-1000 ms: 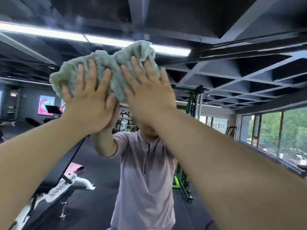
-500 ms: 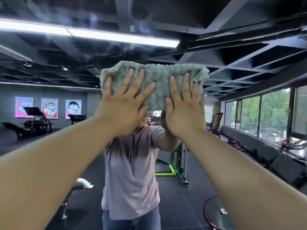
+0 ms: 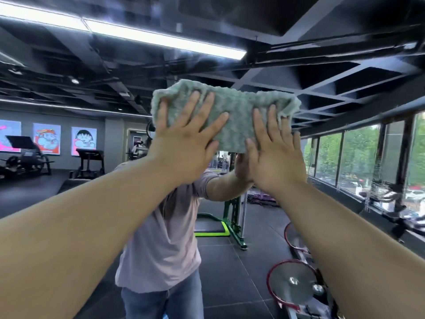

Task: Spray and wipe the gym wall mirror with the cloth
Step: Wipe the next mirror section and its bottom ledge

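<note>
L hand [image 3: 184,148], R hand [image 3: 273,157], fingers splayed flat, press nubby sage-green oblong cloth [image 3: 232,116] vs glossy gym mirror [image 3: 345,88].

Wall mirror [image 3: 333,72] is the carrying surface. Green cloth [image 3: 236,116] spread flat against it. Left hand [image 3: 184,153] presses cloth's left half, right hand [image 3: 276,157] its lower-right edge, fingers straight.

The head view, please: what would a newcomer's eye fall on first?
A fluffy green cloth sits high at centre, pressed against the mirror by the left hand and right hand. Below it, the person's pale-shirted reflection fills the middle.
</note>
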A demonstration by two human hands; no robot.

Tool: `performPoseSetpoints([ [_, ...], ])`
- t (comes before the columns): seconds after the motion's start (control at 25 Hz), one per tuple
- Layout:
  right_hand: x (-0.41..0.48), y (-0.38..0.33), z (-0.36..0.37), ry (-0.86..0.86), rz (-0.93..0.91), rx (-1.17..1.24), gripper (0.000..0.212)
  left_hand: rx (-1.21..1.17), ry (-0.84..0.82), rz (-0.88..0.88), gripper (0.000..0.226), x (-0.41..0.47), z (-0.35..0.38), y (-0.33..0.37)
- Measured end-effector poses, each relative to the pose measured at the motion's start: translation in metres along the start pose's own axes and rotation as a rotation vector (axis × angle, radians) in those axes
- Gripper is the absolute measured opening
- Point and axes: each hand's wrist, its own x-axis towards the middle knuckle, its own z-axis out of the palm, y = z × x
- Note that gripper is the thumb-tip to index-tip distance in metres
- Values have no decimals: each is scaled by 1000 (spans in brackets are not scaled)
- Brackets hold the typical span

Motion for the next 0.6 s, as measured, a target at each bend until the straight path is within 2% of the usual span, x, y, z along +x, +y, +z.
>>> performPoseSetpoints([
  [0.2, -50, 52, 21, -65, 219, 97, 56, 81, -41, 229, 55, -8, 24, 78],
  [0.32, -46, 36, 23, -57, 227, 129, 57, 146, 113, 267, 55, -9, 33, 55],
  [0.44, -22, -10, 15, -13, 46, 112, 57, 104, 185, 117, 56, -23, 35, 12],
  [0.6, -23, -72, 15, -49, -299, -3, 58, 103, 236, -72, 57, -90, 52, -27],
])
